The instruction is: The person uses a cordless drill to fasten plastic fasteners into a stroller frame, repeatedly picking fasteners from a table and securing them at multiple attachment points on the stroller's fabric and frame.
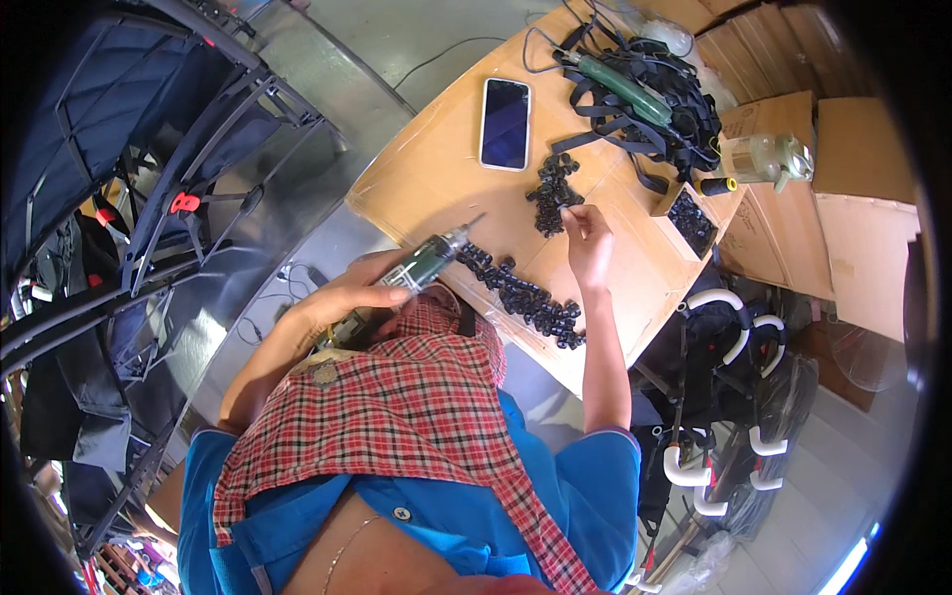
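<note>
My left hand (347, 294) grips a green-bodied rotary tool (428, 260) whose thin metal tip points up and to the right over a cardboard-covered table (436, 149). My right hand (589, 241) reaches out over the table, fingers pinched on a small black plastic part picked from a pile of small black parts (551, 190). A row of similar black parts (526, 296) lies on the cardboard between the two hands, near the table's front edge.
A smartphone (505, 123) lies face up at the back of the table. A tangle of black straps (645, 99) with a green tool, a small box of black parts (689, 218) and a clear bottle (764, 157) sit to the right. Black metal frames (198, 149) stand on the left.
</note>
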